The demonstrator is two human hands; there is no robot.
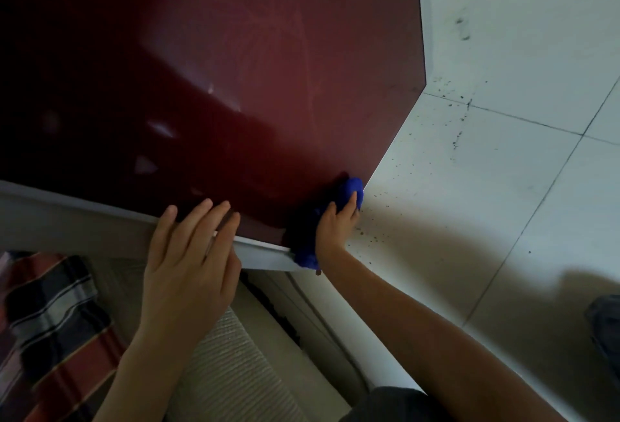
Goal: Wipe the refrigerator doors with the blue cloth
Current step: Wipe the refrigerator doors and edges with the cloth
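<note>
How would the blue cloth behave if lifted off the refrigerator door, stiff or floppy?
Probably floppy: the blue cloth is bunched under the right hand, and a tail droops past the edge of the refrigerator door. Likely light, since one hand manages it. It should slide easily on that glossy surface.

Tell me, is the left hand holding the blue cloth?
No: the right hand grips the blue cloth against a corner of the red door, while the left hand rests flat-fingered on its edge.
</note>
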